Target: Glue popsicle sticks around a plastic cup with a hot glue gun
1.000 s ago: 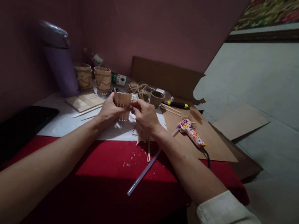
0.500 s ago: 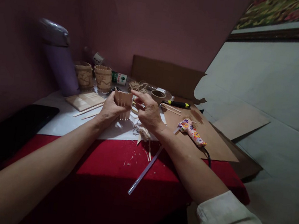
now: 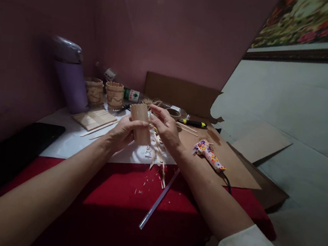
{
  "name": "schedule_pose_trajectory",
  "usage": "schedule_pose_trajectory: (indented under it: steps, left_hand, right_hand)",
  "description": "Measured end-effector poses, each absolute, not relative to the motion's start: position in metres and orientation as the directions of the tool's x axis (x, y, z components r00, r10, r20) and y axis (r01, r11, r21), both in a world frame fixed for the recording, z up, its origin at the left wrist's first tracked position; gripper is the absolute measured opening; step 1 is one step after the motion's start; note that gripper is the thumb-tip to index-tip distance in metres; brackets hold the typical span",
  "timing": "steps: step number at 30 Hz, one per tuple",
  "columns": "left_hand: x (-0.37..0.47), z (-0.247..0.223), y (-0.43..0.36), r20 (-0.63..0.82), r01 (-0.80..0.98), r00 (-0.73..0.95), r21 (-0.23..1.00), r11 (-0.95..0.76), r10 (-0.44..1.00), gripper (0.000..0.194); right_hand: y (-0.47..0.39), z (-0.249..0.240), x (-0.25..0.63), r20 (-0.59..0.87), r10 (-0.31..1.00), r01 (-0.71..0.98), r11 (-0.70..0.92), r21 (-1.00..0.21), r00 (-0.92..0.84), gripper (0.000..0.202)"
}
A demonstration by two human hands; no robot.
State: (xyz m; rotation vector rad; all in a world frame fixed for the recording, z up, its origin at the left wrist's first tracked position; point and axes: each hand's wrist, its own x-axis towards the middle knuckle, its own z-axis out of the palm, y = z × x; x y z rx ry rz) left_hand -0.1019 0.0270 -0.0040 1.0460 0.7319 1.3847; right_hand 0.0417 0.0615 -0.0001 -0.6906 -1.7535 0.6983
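A small cup of upright wooden craft sticks is in my left hand, tilted to the left over the white sheet. My left thumb lies across its front, and the other fingers go behind it. Close to the cup's right side is my right hand, its fingers stretched out toward the upper rim. Whether those fingertips touch the cup, I cannot tell. Under the hands lie wood scraps and split sticks. A clear glue stick rests on the red cloth, partly beneath my right forearm.
Two decorated stick cups stand at the back left beside a purple tumbler. A panel of sticks lies before them. On the right, brown cardboard bears a flower-patterned glue gun and a black-yellow utility knife.
The cup has turned and tipped in my left hand, showing a smoother side instead of gapped sticks. My right fingers have shifted slightly off its rim. The view has tilted up a little.
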Motion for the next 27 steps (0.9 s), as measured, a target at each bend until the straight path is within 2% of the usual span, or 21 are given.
schedule_pose_trajectory:
  steps: [4,9,14,20,27]
  left_hand:
    - [-0.104,-0.002,0.025,0.052,-0.488,0.171,0.872,0.039,0.984,0.037]
    - [-0.107,-0.004,0.029,-0.005,-0.527,0.193,0.843,0.108,0.981,0.037]
    - [-0.102,-0.001,0.023,-0.007,-0.549,0.176,0.829,0.104,0.984,0.037]
    - [-0.101,-0.003,0.024,-0.019,-0.589,0.159,0.801,0.110,0.987,0.037]
    - [-0.105,-0.001,0.027,-0.045,-0.591,0.148,0.797,0.125,0.988,0.025]
  right_hand:
    - [0.058,-0.002,0.042,0.475,0.803,-0.039,0.496,-0.868,-0.360,0.039]
    - [0.055,-0.005,0.042,0.456,0.798,-0.044,0.480,-0.876,-0.394,0.041]
    - [0.056,-0.012,0.040,0.467,0.789,-0.097,0.470,-0.877,-0.400,0.042]
    - [0.056,-0.016,0.038,0.458,0.792,-0.045,0.482,-0.875,-0.403,0.042]
    - [0.058,-0.015,0.040,0.344,0.861,-0.121,0.323,-0.939,-0.375,0.062]
